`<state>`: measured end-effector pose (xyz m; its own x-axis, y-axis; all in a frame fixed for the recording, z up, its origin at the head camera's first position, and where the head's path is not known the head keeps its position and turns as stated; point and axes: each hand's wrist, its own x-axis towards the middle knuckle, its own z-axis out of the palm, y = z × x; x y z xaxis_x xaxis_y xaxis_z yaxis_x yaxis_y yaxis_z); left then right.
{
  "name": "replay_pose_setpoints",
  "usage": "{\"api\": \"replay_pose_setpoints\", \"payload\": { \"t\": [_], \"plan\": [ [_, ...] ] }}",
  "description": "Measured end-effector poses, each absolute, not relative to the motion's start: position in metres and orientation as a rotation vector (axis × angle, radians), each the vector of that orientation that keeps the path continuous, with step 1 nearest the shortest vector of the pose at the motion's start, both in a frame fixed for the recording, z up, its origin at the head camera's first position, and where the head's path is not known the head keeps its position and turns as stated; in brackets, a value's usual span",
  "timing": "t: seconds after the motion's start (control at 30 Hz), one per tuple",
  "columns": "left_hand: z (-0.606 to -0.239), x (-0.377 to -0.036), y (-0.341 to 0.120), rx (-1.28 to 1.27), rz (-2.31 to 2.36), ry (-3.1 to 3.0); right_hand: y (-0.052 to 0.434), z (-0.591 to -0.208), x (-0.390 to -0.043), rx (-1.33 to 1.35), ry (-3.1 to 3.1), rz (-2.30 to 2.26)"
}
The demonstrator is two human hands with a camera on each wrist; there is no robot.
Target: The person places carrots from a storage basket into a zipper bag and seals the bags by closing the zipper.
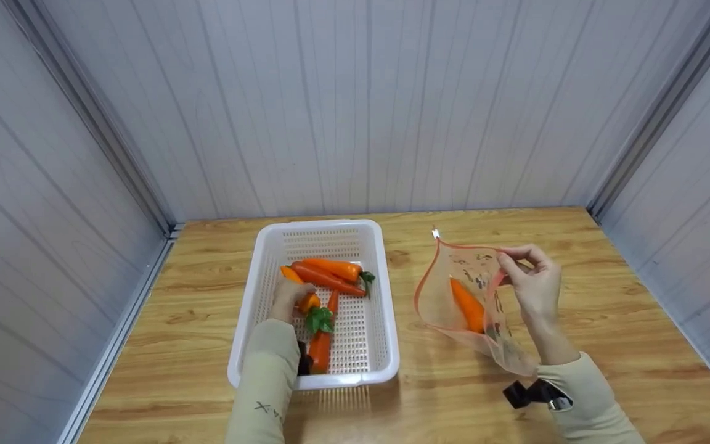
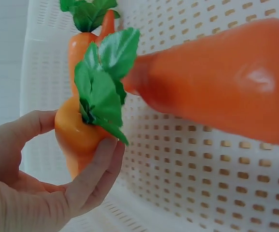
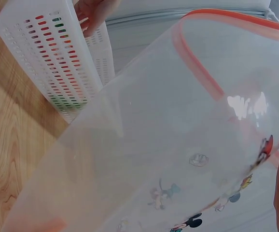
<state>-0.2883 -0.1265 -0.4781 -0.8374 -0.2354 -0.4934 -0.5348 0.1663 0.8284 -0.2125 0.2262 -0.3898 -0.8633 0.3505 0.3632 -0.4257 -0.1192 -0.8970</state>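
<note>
Inside a white plastic basket (image 1: 390, 327), my left hand (image 1: 287, 300) grips an orange toy-like carrot (image 2: 69, 128) with green leaves, thumb on one side and fingers on the other. More carrots lie on the basket floor: a darker orange-red one (image 1: 321, 353) near the front and several crossed ones (image 1: 335, 269) toward the back. My right hand (image 1: 537, 283) pinches the rim of a clear zip bag (image 1: 438, 302) with a red-orange edge and cartoon prints. The bag's mouth gapes, and one orange carrot (image 1: 468, 306) lies inside it.
A wooden table (image 1: 195, 345) carries the basket on the left and the bag on the right. Pale panel walls (image 1: 342, 111) enclose the back and sides. A white zip slider (image 1: 436, 234) sits at the bag's far corner.
</note>
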Motion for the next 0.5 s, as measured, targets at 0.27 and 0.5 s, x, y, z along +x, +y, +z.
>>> {"api": "replay_pose_setpoints", "payload": {
  "t": [0.27, 0.5],
  "plan": [
    [-0.460, -0.296, -0.123, -0.667, 1.506, 2.398, 0.226, -0.391, -0.213, 0.096, -1.690, 1.999],
    [-0.434, -0.292, -0.113, -0.501, 1.455, 2.507, 0.225, -0.392, -0.215, 0.090, -1.703, 2.005]
  ]
}}
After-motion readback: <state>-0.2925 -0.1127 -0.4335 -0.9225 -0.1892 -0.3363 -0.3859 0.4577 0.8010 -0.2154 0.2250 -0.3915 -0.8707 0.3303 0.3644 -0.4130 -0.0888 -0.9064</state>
